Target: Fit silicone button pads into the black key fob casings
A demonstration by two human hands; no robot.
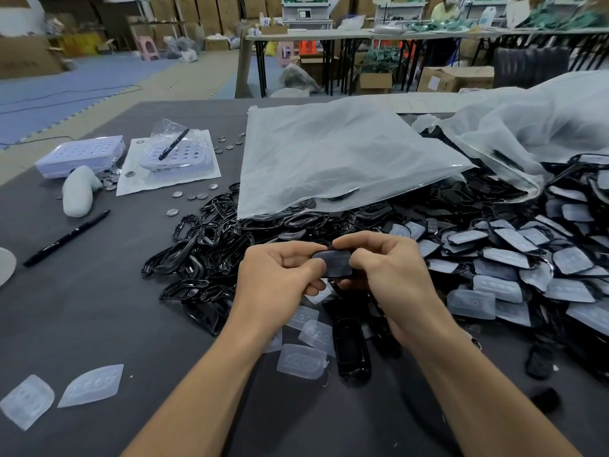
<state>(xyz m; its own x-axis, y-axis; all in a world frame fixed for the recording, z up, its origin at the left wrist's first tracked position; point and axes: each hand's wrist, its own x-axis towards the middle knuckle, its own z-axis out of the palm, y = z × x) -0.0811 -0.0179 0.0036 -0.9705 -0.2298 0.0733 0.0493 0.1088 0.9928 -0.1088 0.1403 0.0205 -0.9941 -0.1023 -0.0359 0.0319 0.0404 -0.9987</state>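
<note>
Above the middle of the table, my left hand (283,275) and my right hand (385,272) both hold one black key fob casing (334,263) with a translucent silicone pad on it. Both thumbs press on its top and the fingers curl underneath. Loose silicone pads (301,361) lie under my wrists, and two more pads (90,385) sit at the near left. A pile of empty black casings (204,245) spreads to the left of my hands. Casings with pads fitted (507,255) are heaped on the right.
A large clear plastic bag (329,156) covers the table's middle and another bag (534,127) lies at the right. Two black markers (66,239), white trays (82,155), scattered coin cells (191,195) and a white lump (79,189) sit on the grey tabletop (99,308) at the left.
</note>
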